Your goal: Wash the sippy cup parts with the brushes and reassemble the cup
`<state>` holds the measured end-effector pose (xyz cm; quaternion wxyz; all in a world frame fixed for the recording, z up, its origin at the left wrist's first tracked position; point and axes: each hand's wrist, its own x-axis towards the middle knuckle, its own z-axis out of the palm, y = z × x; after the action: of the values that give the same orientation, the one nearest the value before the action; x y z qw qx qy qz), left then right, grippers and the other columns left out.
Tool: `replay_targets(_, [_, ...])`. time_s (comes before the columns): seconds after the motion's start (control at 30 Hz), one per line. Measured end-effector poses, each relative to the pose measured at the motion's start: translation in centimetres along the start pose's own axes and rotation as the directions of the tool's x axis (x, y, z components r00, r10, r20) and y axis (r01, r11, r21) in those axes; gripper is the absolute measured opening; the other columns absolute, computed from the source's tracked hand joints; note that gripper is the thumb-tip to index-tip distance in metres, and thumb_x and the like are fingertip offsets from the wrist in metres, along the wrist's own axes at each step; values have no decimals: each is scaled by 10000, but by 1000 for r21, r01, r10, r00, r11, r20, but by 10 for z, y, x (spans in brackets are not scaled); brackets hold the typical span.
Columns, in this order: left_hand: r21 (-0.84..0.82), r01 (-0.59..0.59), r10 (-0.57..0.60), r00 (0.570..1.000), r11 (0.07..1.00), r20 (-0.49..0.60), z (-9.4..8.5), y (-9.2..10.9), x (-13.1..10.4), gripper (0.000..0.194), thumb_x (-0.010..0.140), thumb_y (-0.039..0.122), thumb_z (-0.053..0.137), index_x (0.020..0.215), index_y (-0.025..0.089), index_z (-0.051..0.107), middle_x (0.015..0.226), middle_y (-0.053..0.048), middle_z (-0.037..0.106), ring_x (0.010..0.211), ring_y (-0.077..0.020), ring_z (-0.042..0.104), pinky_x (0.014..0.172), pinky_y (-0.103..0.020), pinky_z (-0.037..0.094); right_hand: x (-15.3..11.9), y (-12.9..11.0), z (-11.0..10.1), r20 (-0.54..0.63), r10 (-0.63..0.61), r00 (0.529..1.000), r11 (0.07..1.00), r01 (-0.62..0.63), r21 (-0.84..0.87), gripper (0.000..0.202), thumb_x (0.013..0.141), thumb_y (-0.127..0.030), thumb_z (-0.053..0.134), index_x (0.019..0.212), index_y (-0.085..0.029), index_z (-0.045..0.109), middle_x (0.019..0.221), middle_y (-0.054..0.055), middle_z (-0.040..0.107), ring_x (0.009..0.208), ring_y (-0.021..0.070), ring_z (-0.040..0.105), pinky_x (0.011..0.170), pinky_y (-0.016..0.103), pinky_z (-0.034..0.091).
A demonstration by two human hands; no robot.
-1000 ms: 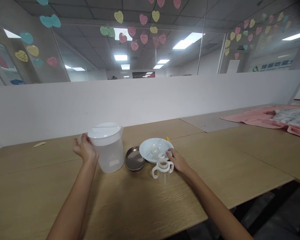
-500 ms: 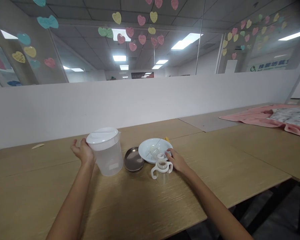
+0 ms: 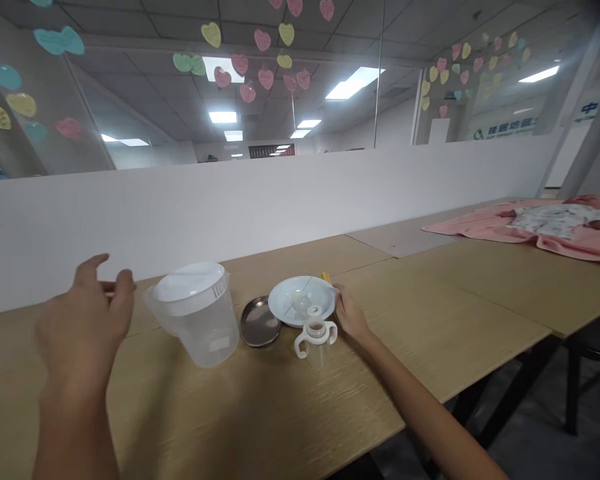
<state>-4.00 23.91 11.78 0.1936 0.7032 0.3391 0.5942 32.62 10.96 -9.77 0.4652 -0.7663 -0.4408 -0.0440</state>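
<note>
My left hand (image 3: pixel 87 320) is raised to the left of a translucent plastic pitcher (image 3: pixel 210 337), fingers apart and holding nothing. The pitcher stands upright with its white lid on, its spout pointing left. At the white bowl (image 3: pixel 280 301), my right hand (image 3: pixel 353 313) grips the right rim; some fingers are hidden behind it. Inside the bowl lie small clear and white parts (image 3: pixel 303 303). In front stands a clear baby bottle (image 3: pixel 317 343), uncapped, with a white two-handled collar. A shallow metal dish (image 3: pixel 260 323) sits between pitcher and bowl.
Behind the bowl, a yellow object (image 3: pixel 325 276) partly shows. Farther right, a pink blanket (image 3: pixel 450 227) bears a small figure in patterned clothes (image 3: pixel 550 219). A white wall (image 3: pixel 280 207) with glass above runs along the wooden table's (image 3: pixel 430 293) back edge.
My left hand has let go of the pitcher and moved left and nearer. The pitcher has turned, its spout swinging from right to left. My right hand stays at the bowl's rim.
</note>
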Motion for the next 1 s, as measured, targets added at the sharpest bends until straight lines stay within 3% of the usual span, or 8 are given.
replay_targets(0.07, [183, -150, 160, 986, 972, -40, 24, 34, -24, 335, 824, 491, 512, 1106, 320, 572, 704, 23, 638, 743, -259, 637, 718, -427, 500, 1, 0, -1, 41, 83, 996, 989, -77, -124, 414, 918, -221, 271, 1313, -153, 373, 1184, 105, 586, 1040, 199, 567, 848, 290, 424])
replay_targets(0.13, [-17, -210, 210, 963, 977, 166, 66, 52, -49, 339, 857, 480, 427, 1071, 277, 594, 657, 13, 637, 618, -214, 619, 616, -370, 505, 1, 1, -1, 84, 172, 981, 959, -147, -242, 412, 880, -175, 340, 1285, -135, 408, 1122, 124, 612, 972, 215, 591, 781, 288, 426])
replay_targets(0.2, [24, -244, 193, 819, 969, 540, 117, 50, -70, 304, 865, 391, 433, 1075, 261, 611, 819, -27, 696, 726, -213, 639, 660, -341, 491, 0, 2, 1, 111, 203, 973, 942, -163, -293, 346, 849, -171, 415, 1180, -118, 502, 1079, 148, 622, 960, 237, 590, 763, 294, 415])
replay_targets(0.3, [129, -390, 99, 514, 912, 852, 186, 22, -87, 279, 837, 281, 471, 1038, 180, 637, 1064, -111, 664, 986, -257, 602, 833, -346, 427, 0, 5, 4, 135, 206, 969, 934, -153, -323, 256, 827, -178, 479, 1061, -131, 570, 1043, 147, 631, 955, 236, 592, 763, 289, 404])
replay_targets(0.4, [141, -381, 27, 404, 914, 914, 229, -9, -91, 182, 780, 260, 538, 845, 153, 670, 901, -114, 690, 830, -241, 633, 715, -303, 429, 1, 9, 6, 133, 220, 967, 923, -162, -350, 290, 826, -176, 480, 1103, -142, 555, 1075, 134, 627, 942, 221, 605, 734, 278, 411])
replay_targets(0.53, [155, -359, -16, 362, 920, 932, 245, -28, -88, 186, 774, 315, 531, 750, 164, 638, 766, -61, 671, 707, -191, 602, 601, -249, 378, 5, 11, 9, 111, 253, 961, 904, -194, -381, 306, 812, -168, 480, 1103, -138, 568, 1078, 134, 629, 949, 223, 607, 720, 276, 417])
replay_targets(0.73, [120, -347, 1, 329, 930, 944, 245, -26, -79, 159, 660, 258, 597, 549, 171, 523, 610, -7, 556, 640, -167, 522, 566, -241, 323, 9, 9, 11, 68, 318, 946, 880, -267, -393, 230, 859, -223, 422, 945, -129, 613, 1015, 145, 636, 911, 220, 607, 683, 272, 397])
replay_targets(1.0, [-34, -200, 116, 415, 979, 902, 253, -21, -55, 146, 580, 177, 664, 685, 172, 563, 750, 5, 569, 752, -166, 534, 656, -251, 391, 10, 10, 6, -34, 381, 924, 868, -370, -331, 272, 908, -247, 312, 965, -123, 547, 872, 131, 651, 778, 200, 596, 604, 261, 343])
